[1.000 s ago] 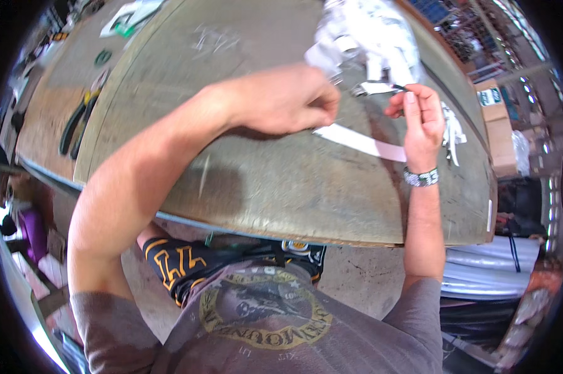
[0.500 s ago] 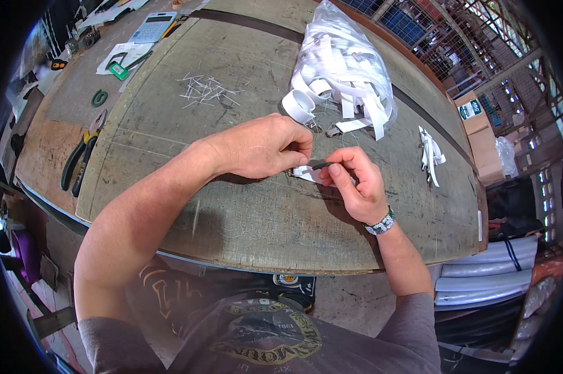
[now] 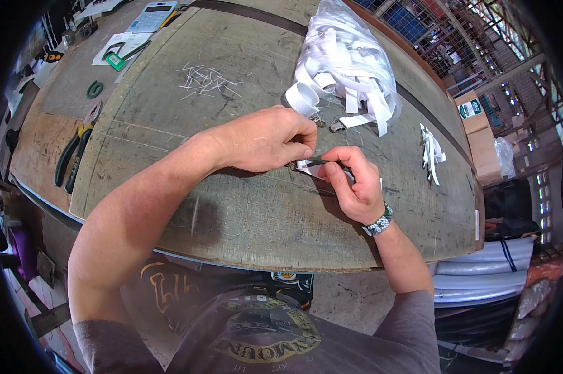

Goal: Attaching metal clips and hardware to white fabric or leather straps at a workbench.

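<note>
Over the middle of the wooden table, my left hand (image 3: 270, 138) is closed in a pinch beside the near end of a white strap (image 3: 309, 168); its own fingers hide what is between them. Facing it, my right hand (image 3: 356, 187) has thumb and forefinger pressed on a small dark thin tool (image 3: 322, 163), whose exact kind does not show. The tool lies across the strap, part of which passes beneath my right fingers. Beyond both hands, a clear plastic bag (image 3: 347, 53) spills several white straps with metal buckles (image 3: 337, 125), next to a white roll of strap (image 3: 302, 98).
Cut white thread ends (image 3: 208, 81) lie scattered at the far left of the table (image 3: 250, 230). Pliers (image 3: 79, 149), a green coil (image 3: 95, 90) and a calculator (image 3: 152, 17) are at the left. A small bundle of white straps (image 3: 431, 153) rests on the right.
My hands have come slightly closer together, and the dark tool now sits lower over the strap. The whole view has shifted a little.
</note>
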A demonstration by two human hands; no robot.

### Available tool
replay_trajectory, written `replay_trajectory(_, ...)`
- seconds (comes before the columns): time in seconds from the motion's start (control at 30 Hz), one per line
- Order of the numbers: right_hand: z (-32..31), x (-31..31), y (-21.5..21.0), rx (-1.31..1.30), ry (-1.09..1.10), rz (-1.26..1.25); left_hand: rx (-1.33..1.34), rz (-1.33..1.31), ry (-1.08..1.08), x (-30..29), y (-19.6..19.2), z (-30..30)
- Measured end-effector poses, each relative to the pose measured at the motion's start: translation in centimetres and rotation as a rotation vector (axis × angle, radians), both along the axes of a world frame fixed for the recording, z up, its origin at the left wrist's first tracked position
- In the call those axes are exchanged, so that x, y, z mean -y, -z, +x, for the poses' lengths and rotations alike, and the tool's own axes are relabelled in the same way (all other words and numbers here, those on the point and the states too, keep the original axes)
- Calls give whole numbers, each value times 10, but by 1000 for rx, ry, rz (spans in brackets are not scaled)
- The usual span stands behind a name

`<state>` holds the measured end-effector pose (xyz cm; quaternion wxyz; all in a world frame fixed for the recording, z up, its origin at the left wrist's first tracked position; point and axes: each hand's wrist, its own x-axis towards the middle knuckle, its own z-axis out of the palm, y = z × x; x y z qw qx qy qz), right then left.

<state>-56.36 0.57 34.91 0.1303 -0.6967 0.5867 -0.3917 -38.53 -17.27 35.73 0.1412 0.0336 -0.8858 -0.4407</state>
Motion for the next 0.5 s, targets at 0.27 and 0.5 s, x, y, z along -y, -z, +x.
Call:
replay_trajectory(0.27,2,3,2,-54,-8,-9,4,-6,-8,0,0,2)
replay_trajectory(0.5,1,2,2,-31,0,1,7,-7,-6,-1,-1,1)
